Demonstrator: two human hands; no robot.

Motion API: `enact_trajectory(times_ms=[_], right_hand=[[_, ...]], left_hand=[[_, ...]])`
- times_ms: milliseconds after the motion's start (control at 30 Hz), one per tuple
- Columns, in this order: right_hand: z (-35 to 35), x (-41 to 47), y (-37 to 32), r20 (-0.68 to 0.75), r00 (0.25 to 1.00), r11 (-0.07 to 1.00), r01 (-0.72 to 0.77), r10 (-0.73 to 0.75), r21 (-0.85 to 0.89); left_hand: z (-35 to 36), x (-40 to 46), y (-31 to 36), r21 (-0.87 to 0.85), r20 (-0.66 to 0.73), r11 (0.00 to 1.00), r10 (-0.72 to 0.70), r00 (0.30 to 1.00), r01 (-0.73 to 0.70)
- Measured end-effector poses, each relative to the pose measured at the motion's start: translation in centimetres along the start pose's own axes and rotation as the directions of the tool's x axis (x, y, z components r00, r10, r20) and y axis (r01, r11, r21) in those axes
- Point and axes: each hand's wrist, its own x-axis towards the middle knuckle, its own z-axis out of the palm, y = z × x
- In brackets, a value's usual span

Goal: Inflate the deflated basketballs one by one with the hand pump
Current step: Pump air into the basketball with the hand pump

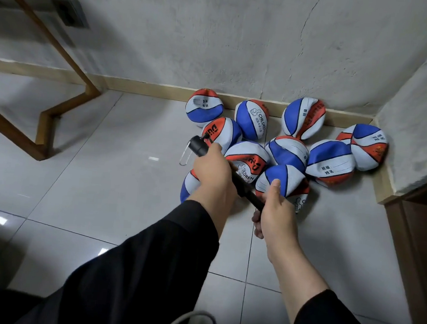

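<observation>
Basketballs (272, 143), blue, white and orange, lie heaped on the tiled floor (105, 179) in the corner where two plastered walls (241, 42) meet, most of them visibly caved in and creased. Held above the pile is the black hand pump (222, 167): the left hand (213, 173) is wrapped round its barrel, and the right hand (276, 211) is closed on the handle end, thumb lying toward the nearest ball (285, 184). A thin wire loop (186, 155) dangles from the pump's far end, near its short hose. No ball is connected yet. Deflated like this, they look light, limp and inclined to fold under pressure, so each probably wants steadying by the firmer panel around its valve; no valve is discernible from here.
</observation>
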Motion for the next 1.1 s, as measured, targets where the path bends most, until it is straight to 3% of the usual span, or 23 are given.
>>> enact_trajectory(times_ms=[133, 467, 667, 833, 1100], right_hand=[[-0.6, 0.2, 0.5, -0.003, 0.999, 0.999, -0.047, 0.047, 0.008], [0.7, 0.0, 0.1, 0.004, 0.999, 0.993, 0.051, -0.050, -0.111], [0.2, 0.1, 0.2, -0.035, 0.999, 0.999, -0.006, 0.004, -0.045], [-1.1, 0.3, 1.4, -0.030, 0.999, 0.999, -0.031, 0.031, -0.017], [-0.2, 0.3, 1.1, -0.043, 0.999, 0.998, 0.003, -0.006, -0.066]], left_hand=[[-0.2, 0.7, 1.9, 0.017, -0.013, 0.999, 0.048, 0.999, -0.048], [-0.5, -1.1, -2.4, 0.003, 0.015, 1.000, 0.024, 1.000, -0.024], [-0.1, -1.6, -2.3, 0.029, 0.039, 1.000, -0.003, 0.999, 0.001], [-0.6, 0.4, -0.1, -0.008, -0.018, 1.000, 0.027, 0.999, -0.027], [-0.6, -0.7, -2.4, 0.015, -0.008, 1.000, 0.026, 1.000, -0.025]])
